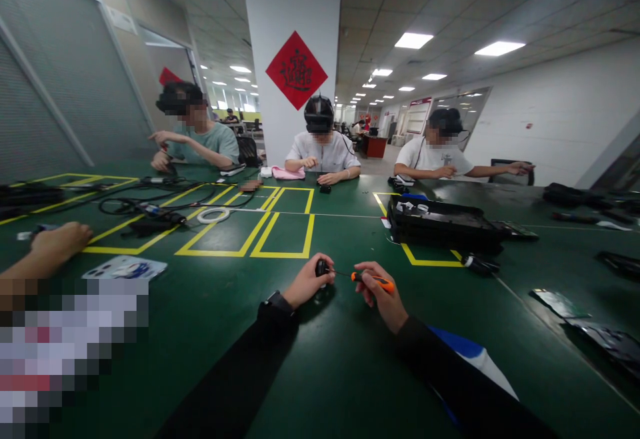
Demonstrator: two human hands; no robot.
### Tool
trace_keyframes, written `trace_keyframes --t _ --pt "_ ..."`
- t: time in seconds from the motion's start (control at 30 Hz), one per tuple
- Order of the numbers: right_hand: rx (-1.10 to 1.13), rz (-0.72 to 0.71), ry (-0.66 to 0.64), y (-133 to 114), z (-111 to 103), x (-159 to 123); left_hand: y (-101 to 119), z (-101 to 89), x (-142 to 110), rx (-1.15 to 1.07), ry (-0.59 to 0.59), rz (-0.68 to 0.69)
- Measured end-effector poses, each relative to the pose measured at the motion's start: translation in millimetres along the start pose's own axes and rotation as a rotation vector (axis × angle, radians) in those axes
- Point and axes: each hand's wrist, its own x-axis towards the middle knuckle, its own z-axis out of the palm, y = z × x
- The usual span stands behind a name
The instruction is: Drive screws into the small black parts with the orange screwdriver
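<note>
My left hand is closed around a small black object, whose kind I cannot make out, just over the green table. In my right hand is a screwdriver with an orange and black handle, gripped between thumb and fingers. Its thin shaft points left, and the tip meets or comes very close to the black object; the exact contact is too small to tell. A dark watch sits on my left wrist, and black sleeves cover both forearms.
Yellow tape outlines mark the green table. A black tray with parts stands ahead to the right, near a black cylindrical item. Cables and a white coil lie left. A blue-and-white cloth-like item lies by my right forearm. Co-workers sit opposite and left.
</note>
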Motion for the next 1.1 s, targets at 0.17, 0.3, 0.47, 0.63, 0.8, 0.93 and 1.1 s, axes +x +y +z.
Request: trace_keyframes --t 0.17,0.3,0.47,0.63,0.8,0.93,1.1 --pt "0.05 0.051 -0.002 4.8 -1.7 2.7 -0.5 -1.1 0.0 0.003 0.001 0.003" --pt "0.007 -0.02 0.019 5.1 -2.9 2.7 0.9 -0.9 0.4 0.003 0.009 -0.01" --pt "0.035 0.033 -0.004 1.7 -1.3 2.1 -0.5 -1.0 0.9 -0.004 0.004 0.001" --pt "0.112 0.092 0.04 6.3 -2.2 3.6 -0.9 -1.0 0.4 0.006 -0.015 0.003" --pt "0.065 -0.003 0.048 7.5 -3.1 3.5 0.6 -1.3 0.4 0.016 -0.026 0.005" --pt "0.054 0.017 0.048 4.5 -2.0 3.3 0.4 -1.5 0.8 0.004 -0.03 0.008" --pt "0.112 0.089 0.067 7.6 -3.1 4.2 0.0 -0.5 0.4 0.016 -0.03 0.007"
